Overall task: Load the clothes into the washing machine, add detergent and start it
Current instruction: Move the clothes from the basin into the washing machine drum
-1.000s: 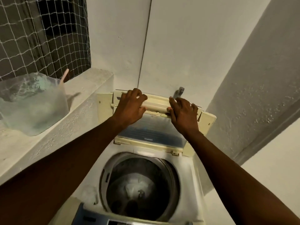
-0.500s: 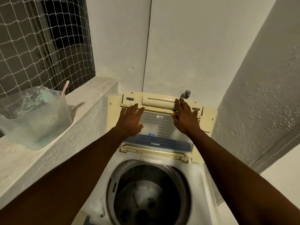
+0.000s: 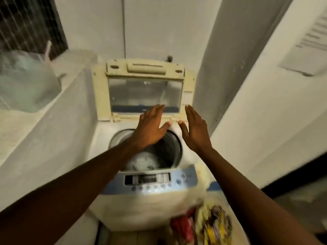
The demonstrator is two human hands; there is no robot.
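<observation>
So my washing machine (image 3: 141, 174) sits dead center of the frame: yellowed cream top-loader, blue control panel (image 3: 150, 181), lid (image 3: 145, 91) flipped up, drum (image 3: 159, 152) open. Clothes (image 3: 203, 225), a red and yellow blur, sit lower right. My left hand (image 3: 150, 128) and right hand (image 3: 194, 131) are both spread flat, holding nothing, above the drum.

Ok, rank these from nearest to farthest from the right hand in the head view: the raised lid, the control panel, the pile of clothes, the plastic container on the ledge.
From the right hand:
1. Raised lid, just beyond the fingertips, upright at the back of the machine.
2. Control panel, below the hand, on the machine's front edge.
3. Pile of clothes, low at the right, beside the machine.
4. Plastic container, far left on the ledge.
</observation>
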